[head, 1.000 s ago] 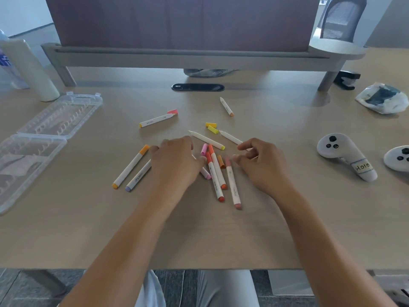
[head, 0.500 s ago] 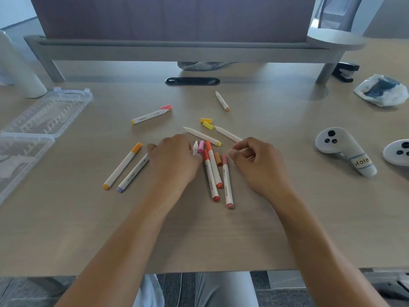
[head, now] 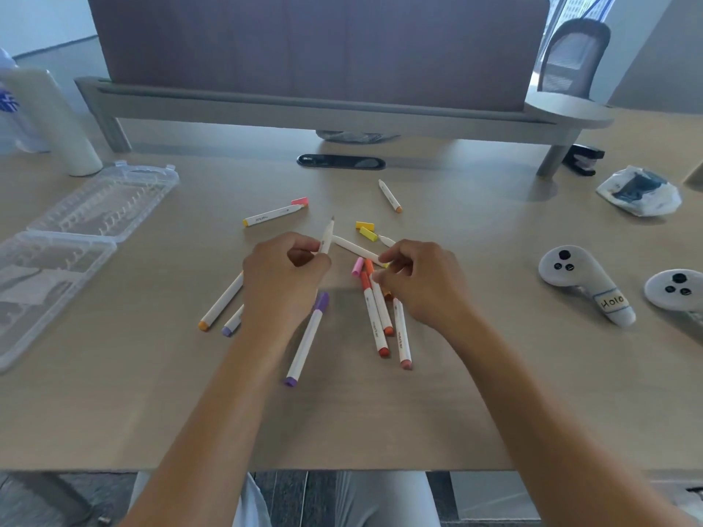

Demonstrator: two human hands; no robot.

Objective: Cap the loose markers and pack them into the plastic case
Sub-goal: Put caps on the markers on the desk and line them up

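Markers lie scattered on the surface, most of them in a pile at its middle, just under the right hand. Left hand, just left of the pile, has its fingers curled round an uncapped white marker whose bare tip points up and away from the person. Right-hand fingers are bent and pinch something small above the pile; what it is cannot be told. A purple marker lies on the surface at the near left of the pile, below the left hand, its cap on. Two yellow caps sit loose just beyond the pile. The case, clear and open, lies well left of the pile.
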